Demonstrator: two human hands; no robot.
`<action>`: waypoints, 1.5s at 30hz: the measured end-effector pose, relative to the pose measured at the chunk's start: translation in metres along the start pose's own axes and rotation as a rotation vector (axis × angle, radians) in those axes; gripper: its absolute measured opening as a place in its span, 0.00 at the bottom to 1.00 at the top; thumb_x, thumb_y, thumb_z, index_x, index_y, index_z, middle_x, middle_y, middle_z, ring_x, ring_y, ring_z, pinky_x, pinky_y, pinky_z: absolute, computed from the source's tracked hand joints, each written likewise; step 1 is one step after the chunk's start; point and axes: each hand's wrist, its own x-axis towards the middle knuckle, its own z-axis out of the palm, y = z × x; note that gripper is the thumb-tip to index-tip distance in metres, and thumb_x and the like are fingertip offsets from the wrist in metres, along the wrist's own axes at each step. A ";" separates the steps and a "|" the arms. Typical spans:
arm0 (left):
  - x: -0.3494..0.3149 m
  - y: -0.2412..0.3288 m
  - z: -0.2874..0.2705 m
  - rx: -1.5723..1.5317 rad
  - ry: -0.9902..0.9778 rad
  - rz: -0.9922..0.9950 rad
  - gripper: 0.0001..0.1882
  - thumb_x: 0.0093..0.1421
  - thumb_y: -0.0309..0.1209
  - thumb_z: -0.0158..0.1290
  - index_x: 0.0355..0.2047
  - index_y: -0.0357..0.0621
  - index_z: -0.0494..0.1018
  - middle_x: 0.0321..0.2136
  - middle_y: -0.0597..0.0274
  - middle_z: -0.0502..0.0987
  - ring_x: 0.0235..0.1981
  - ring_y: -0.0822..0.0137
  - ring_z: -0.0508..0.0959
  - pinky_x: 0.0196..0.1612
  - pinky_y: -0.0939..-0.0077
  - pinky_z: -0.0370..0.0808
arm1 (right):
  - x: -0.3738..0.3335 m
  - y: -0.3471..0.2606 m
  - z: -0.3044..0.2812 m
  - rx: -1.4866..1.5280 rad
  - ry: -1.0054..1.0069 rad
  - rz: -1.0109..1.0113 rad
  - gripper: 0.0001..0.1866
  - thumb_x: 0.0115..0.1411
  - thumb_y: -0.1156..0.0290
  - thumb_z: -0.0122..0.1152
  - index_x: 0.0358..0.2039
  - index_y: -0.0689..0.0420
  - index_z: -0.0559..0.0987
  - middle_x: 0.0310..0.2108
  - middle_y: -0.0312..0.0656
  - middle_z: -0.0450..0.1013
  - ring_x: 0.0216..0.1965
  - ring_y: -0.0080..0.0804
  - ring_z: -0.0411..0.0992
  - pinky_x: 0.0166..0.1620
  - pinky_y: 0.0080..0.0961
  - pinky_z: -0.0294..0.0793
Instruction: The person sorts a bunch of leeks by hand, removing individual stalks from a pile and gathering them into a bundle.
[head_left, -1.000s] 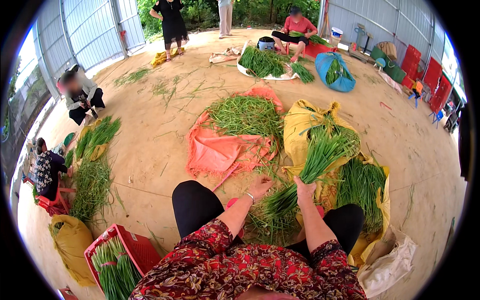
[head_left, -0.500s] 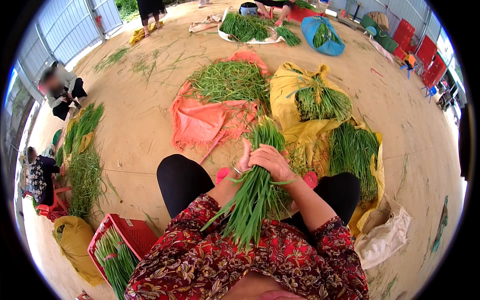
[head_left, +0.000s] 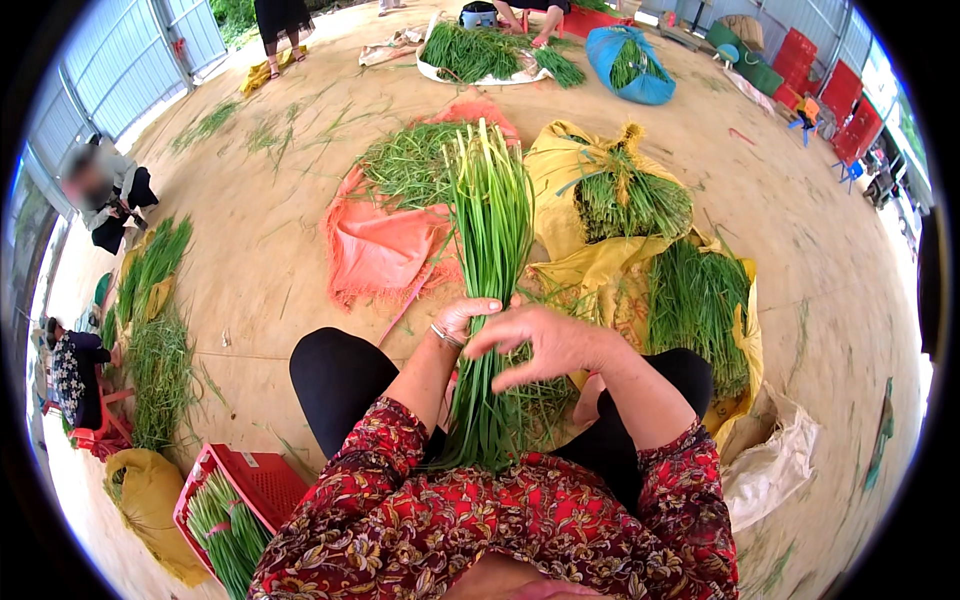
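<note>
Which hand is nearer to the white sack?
Right. The right hand, open over the bundle, is ahead and to the left of the white sack; the left hand, gripping the bundle, is farther left.

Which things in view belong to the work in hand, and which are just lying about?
In the work:
- bunch, in the left hand
- right hand, fingers spread before it
- probably red crate, holding tied stalks

Seemingly lying about:
- white sack
- teal scrap
- red panels
</note>
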 end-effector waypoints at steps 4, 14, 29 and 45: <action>0.010 -0.004 -0.019 0.146 -0.315 -0.089 0.19 0.47 0.35 0.63 0.35 0.39 0.71 0.23 0.62 0.72 0.24 0.68 0.72 0.30 0.73 0.69 | 0.002 0.016 -0.058 -0.037 0.934 -0.058 0.23 0.52 0.84 0.62 0.50 0.60 0.72 0.46 0.44 0.71 0.29 0.23 0.76 0.30 0.17 0.79; 0.005 -0.023 -0.022 0.383 -0.237 -0.206 0.29 0.41 0.22 0.68 0.45 0.39 0.71 0.29 0.56 0.79 0.27 0.64 0.78 0.31 0.69 0.76 | -0.021 0.049 -0.107 0.132 1.307 0.380 0.12 0.67 0.74 0.46 0.41 0.56 0.79 0.17 0.35 0.70 0.14 0.19 0.63 0.16 0.19 0.68; 0.002 -0.019 -0.043 0.475 0.089 -0.082 0.23 0.44 0.18 0.66 0.40 0.44 0.74 0.26 0.61 0.79 0.25 0.67 0.79 0.29 0.70 0.78 | -0.124 0.030 -0.155 0.951 1.279 -0.767 0.10 0.69 0.64 0.47 0.34 0.54 0.72 0.17 0.25 0.55 0.17 0.13 0.51 0.18 0.14 0.53; 0.004 -0.028 -0.043 0.675 0.194 0.068 0.28 0.42 0.22 0.68 0.46 0.42 0.73 0.34 0.62 0.79 0.33 0.70 0.78 0.39 0.72 0.77 | -0.011 0.092 -0.075 -0.502 0.978 0.301 0.18 0.59 0.71 0.60 0.49 0.63 0.74 0.37 0.49 0.74 0.29 0.37 0.75 0.35 0.33 0.75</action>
